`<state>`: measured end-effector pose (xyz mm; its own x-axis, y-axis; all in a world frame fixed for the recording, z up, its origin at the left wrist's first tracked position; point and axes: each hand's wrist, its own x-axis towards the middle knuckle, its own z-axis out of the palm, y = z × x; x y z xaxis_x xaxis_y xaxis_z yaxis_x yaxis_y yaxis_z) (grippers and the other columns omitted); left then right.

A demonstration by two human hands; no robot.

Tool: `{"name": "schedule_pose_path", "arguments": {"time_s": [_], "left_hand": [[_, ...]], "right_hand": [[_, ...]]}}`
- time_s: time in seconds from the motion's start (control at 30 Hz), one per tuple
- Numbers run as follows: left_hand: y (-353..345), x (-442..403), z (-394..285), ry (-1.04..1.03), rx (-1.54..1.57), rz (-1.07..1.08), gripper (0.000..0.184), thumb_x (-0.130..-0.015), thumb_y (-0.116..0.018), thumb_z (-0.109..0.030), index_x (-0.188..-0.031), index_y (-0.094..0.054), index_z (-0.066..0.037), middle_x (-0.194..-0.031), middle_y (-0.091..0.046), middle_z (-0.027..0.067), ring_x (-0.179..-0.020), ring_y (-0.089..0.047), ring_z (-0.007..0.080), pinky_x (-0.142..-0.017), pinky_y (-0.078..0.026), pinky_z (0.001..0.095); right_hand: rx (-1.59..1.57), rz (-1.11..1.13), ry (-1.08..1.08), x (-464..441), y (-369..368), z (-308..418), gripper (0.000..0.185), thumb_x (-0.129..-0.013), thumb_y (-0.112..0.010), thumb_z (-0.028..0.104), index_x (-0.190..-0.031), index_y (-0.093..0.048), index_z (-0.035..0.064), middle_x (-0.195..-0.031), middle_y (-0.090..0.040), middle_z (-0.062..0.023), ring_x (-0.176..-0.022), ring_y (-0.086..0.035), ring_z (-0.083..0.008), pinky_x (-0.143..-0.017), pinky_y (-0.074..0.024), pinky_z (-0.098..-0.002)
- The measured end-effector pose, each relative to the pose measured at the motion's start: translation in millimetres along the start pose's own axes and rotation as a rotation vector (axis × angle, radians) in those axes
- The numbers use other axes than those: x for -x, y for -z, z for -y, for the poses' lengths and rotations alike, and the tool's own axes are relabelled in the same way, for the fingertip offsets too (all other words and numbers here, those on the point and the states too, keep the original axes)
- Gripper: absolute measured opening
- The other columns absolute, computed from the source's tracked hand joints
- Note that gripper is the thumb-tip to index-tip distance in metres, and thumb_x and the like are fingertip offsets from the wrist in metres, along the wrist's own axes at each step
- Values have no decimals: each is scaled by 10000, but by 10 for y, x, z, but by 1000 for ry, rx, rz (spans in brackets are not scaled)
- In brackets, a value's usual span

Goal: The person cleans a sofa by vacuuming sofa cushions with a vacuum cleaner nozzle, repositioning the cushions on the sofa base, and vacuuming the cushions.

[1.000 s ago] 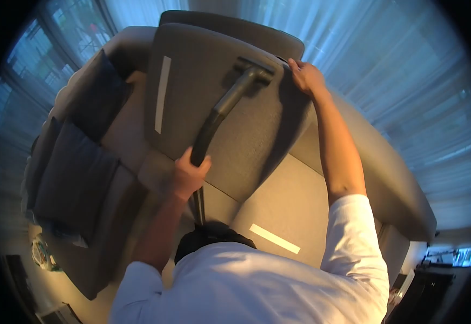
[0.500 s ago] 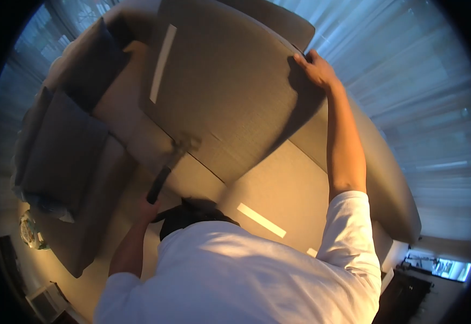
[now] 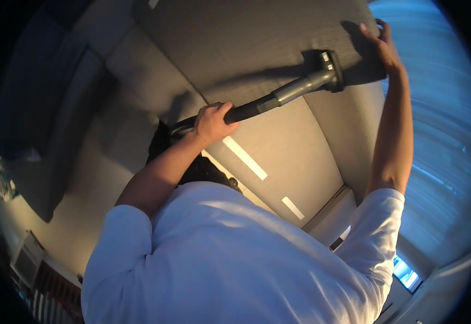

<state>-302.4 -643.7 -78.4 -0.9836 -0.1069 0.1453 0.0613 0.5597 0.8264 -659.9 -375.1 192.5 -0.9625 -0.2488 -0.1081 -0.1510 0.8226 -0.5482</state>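
My left hand [image 3: 214,123] is wrapped round the dark handle of a vacuum cleaner hose [image 3: 251,109]. A grey tube leads from it to a wide nozzle [image 3: 331,70], at the lower right part of a raised grey sofa cushion [image 3: 235,43]. Whether the nozzle presses on the fabric I cannot tell. My right hand [image 3: 385,47] grips the cushion's right edge, thumb on the near face, other fingers partly hidden behind it. Below the cushion the sofa base [image 3: 300,146] shows, with a pale strip [image 3: 245,157] and a shorter strip [image 3: 293,208] on it.
The sofa's back part [image 3: 354,124] runs along the right, with sheer curtains [image 3: 435,140] beyond. More dark sofa sections fill the left side. A clear plastic-like bundle [image 3: 4,183] lies at far left. A framed object [image 3: 27,254] stands at lower left.
My left hand has swung the hose and nozzle up and to the right, from the cushion's lower left to its right edge. My right hand still holds the cushion. The view has shifted.
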Motion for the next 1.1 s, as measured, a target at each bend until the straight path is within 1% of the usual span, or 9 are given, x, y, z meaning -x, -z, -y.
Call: {"name": "schedule_pose_path", "arguments": {"time_s": [0.13,0.43,0.57,0.77,0.83,0.97,1.03,1.07,1.1], "left_hand": [[144,800,887,239,-214,218,478,-735,-786,-361,-1111,-663,-93,-1011,-723,184,-959,-698,393,-858,-561,469],[553,1907,2031,603,-444,494,404,-803,-734,-375,-1123,-636,-150,-1006,-727,166,-973,-695,396,-845,-558,502],[987,2048,1878,705,-441,558,397,-796,-752,-392,-1091,-635,-153,-985,-732,160,-947,-705,382,-835,-560,504],[1067,782,267,131,41,-29,489,-787,-840,-419,-1096,-692,-71,-957,-733,156,-857,-727,344,-771,-583,422],[982,93,-195,-95,49,-167,551,-769,-859,-456,-1110,-681,-61,-894,-728,154,-803,-735,333,-714,-584,403],[710,-674,-581,141,105,54,468,-805,-808,-397,-1092,-666,-56,-864,-728,163,-821,-739,333,-706,-583,405],[415,-602,-80,149,105,-50,438,-813,-773,-340,-1124,-655,-55,-875,-731,175,-844,-737,344,-726,-583,415],[374,-448,238,248,44,87,675,-816,-761,-436,-1369,-601,-84,-985,-735,205,-958,-726,339,-882,-573,438],[357,-215,557,347,16,176,707,-817,-757,-444,-1393,-579,-74,-1071,-726,214,-1043,-699,364,-949,-550,435]], "right_hand": [[81,-5,106,-59,17,-133,1060,-809,-803,584,-1566,-305,34,-1471,-466,-284,-1334,-513,-348,-1098,-443,-423],[155,-13,82,96,-22,85,1066,-792,-830,557,-1557,-315,23,-1416,-516,-289,-1265,-573,-346,-1055,-481,-417],[59,-14,41,67,-83,77,1055,-779,-847,542,-1539,-344,11,-1378,-554,-292,-1239,-600,-335,-1032,-498,-410],[185,-47,63,60,-91,178,1002,-848,-732,631,-1550,-345,30,-1486,-479,-267,-1374,-483,-352,-1144,-375,-421],[-212,28,21,71,-130,211,903,-944,-603,631,-1571,-328,43,-1555,-410,-235,-1447,-391,-321,-1186,-310,-397],[-585,176,-8,291,-142,319,760,-1035,-467,572,-1597,-309,87,-1605,-364,-150,-1485,-329,-295,-1221,-252,-396],[-389,139,65,239,-137,214,771,-1022,-491,579,-1598,-315,98,-1607,-361,-164,-1494,-315,-304,-1233,-226,-398],[-267,115,84,249,-135,216,814,-994,-531,598,-1600,-311,101,-1602,-368,-178,-1490,-326,-313,-1228,-239,-402],[-145,92,101,251,-123,199,859,-966,-571,618,-1601,-307,103,-1597,-374,-193,-1486,-337,-323,-1224,-252,-406]]}}
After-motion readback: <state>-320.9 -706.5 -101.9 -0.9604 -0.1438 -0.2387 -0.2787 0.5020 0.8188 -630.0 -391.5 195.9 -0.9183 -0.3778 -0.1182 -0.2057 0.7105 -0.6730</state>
